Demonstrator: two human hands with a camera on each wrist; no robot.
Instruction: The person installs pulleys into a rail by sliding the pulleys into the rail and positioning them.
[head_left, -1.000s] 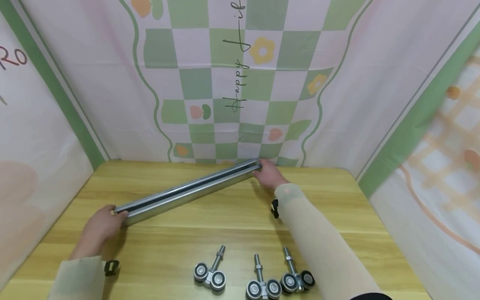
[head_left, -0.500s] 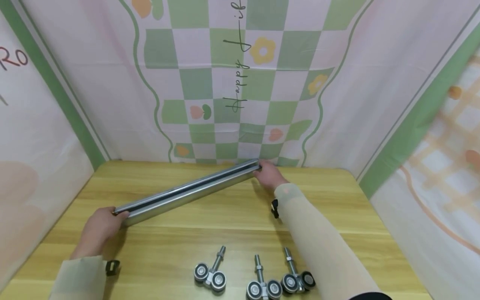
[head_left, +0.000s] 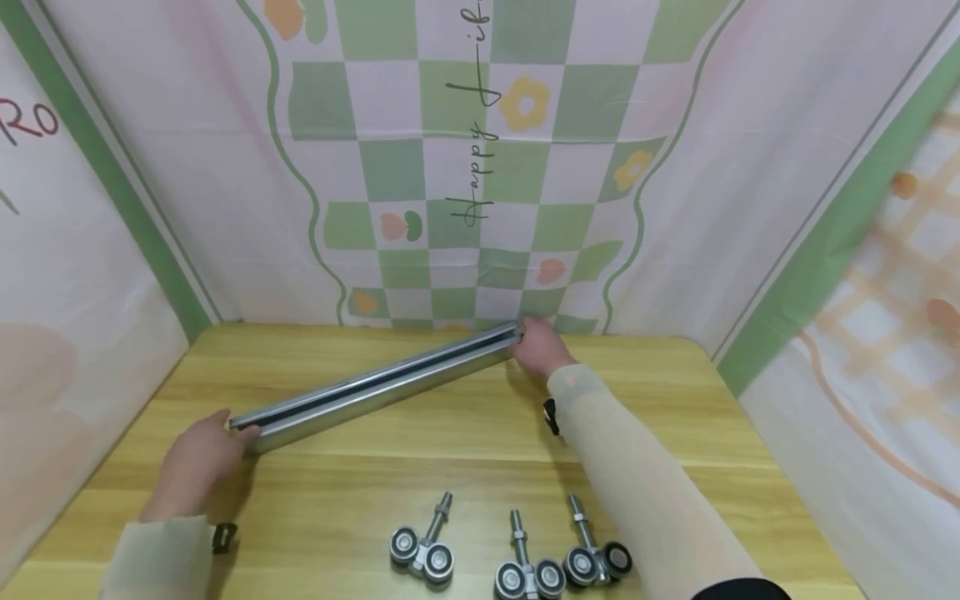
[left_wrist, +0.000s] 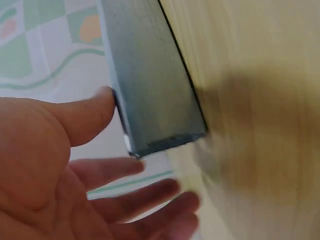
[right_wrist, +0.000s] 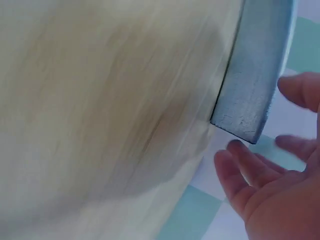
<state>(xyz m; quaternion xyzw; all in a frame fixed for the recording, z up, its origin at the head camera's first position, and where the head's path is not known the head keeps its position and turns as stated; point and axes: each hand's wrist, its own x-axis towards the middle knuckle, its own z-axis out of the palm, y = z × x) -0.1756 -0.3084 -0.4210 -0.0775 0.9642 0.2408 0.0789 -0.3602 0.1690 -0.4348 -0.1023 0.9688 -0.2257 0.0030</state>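
A long silver metal track rail (head_left: 382, 379), slotted along its top, lies slantwise on the wooden table, its right end farther back. At its near left end, my left hand (head_left: 204, 457) touches it. In the left wrist view the thumb (left_wrist: 90, 120) rests on the rail's edge, while the other fingers extend loosely past the end. My right hand (head_left: 542, 348) is at the far end. There, in the right wrist view, the thumb (right_wrist: 300, 90) touches the edge and the relaxed fingers (right_wrist: 245, 165) are beside the end face. Neither hand wraps round the rail.
Three roller trolleys with threaded bolts stand near the front: a left one (head_left: 422, 546), a middle one (head_left: 528, 567) and a right one (head_left: 597, 554), partly behind the right sleeve (head_left: 645, 483). A patterned cloth (head_left: 480, 167) hangs behind the table (head_left: 337, 517).
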